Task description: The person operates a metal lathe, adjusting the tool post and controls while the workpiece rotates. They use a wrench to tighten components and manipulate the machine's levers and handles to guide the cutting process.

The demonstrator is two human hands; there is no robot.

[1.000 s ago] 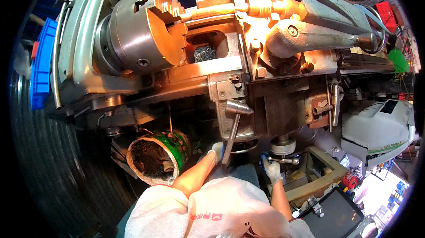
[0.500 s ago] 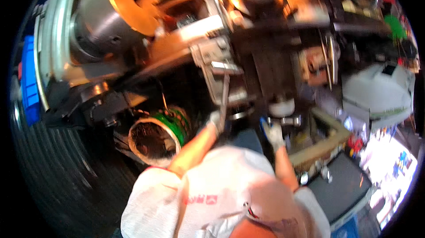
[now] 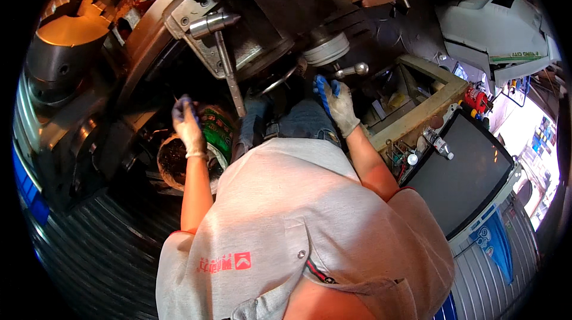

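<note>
My left hand [image 3: 188, 120], in a pale glove with dark fingertips, is beside the green drum [image 3: 215, 126], its fingers closed near a thin rod; what they hold is too dark to make out. My right hand [image 3: 336, 104], gloved with blue on the fingers, is just below the crank handle [image 3: 360, 69] under a round dial [image 3: 326, 50], fingers loosely bent and apart, nothing visible in them. A steel lever [image 3: 227, 67] hangs from the lathe carriage between my hands. The lathe chuck [image 3: 70, 52] is at upper left.
A metal tray [image 3: 444, 91] sits right of the crank, with a dark screen or panel [image 3: 459, 171] and a plastic bottle [image 3: 438, 141] nearby. A white machine housing [image 3: 494, 28] stands at upper right, a red canister [image 3: 476, 98] below it. A blue bin [image 3: 27, 180] is at far left.
The view has tipped down toward my body, so the lathe sits higher. My left hand has moved left, away from the steel lever; my right hand has shifted below the crank handle.
</note>
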